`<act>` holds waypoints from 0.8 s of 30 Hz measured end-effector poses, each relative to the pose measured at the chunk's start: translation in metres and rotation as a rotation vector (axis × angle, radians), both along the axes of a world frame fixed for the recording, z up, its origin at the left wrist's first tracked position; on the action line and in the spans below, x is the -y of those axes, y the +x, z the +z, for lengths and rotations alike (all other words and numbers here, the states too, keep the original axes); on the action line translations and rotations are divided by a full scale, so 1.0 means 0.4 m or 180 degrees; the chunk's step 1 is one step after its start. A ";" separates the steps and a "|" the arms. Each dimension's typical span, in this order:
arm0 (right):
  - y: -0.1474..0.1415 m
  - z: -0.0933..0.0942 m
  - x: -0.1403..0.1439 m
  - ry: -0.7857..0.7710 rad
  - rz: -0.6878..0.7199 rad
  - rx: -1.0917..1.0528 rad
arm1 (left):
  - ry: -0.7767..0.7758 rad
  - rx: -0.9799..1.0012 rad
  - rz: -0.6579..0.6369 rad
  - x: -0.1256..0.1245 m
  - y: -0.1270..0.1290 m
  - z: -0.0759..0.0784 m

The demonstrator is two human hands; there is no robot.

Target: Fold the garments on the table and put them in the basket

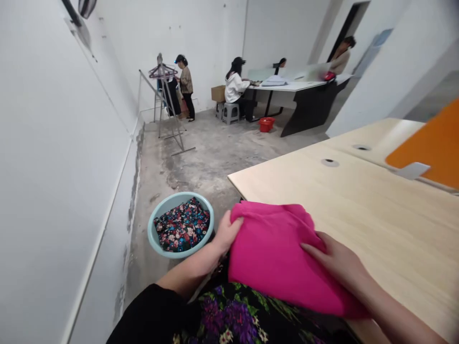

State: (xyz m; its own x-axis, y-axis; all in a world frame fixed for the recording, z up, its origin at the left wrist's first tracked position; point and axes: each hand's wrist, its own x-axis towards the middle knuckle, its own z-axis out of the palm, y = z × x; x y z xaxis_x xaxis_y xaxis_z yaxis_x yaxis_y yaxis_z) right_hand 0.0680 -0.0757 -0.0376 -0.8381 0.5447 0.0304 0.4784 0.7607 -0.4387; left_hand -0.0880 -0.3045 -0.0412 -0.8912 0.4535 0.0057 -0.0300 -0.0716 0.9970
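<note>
Pale table [287, 181], right. Pink cloth [265, 253] held at its near edge. Basin [164, 206] on floor [215, 165], left, floral fabric [182, 227] inside. Left hand [227, 232], right hand [337, 260] apart, gripping opposite sides (presumably keeping the cloth spread).

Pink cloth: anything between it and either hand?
Nothing visible. The left hand grips the pink cloth directly at its upper left edge; the right hand holds its right side, thumb on top. The fingers underneath are hidden.
</note>
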 end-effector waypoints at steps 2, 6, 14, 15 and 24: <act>-0.114 0.032 0.082 -0.0184 0.0340 -0.0045 | 0.0035 -0.0048 0.0315 0.099 -0.050 0.022; -0.323 0.076 0.235 -0.0484 0.1019 -0.0339 | -0.0220 -0.0378 0.0913 0.288 -0.145 0.079; -0.522 -0.042 0.350 -0.0647 0.1534 0.0056 | -0.2934 -0.0643 0.1549 0.573 -0.327 -0.032; -0.508 -0.067 0.338 -0.0659 0.1546 0.0066 | -0.3043 -0.0650 0.1513 0.587 -0.333 -0.059; -0.291 -0.108 0.269 -0.1334 0.1866 -0.0028 | -0.3768 -0.2336 -0.0654 0.394 -0.299 -0.217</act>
State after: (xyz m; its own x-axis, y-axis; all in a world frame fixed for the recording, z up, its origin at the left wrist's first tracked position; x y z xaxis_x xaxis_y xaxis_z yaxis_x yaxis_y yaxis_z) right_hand -0.0485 -0.1831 -0.0808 -0.9968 -0.0273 -0.0746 0.0383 0.6581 -0.7519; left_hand -0.2075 -0.4620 -0.1281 -0.7701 0.6368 -0.0375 0.6086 0.7511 0.2559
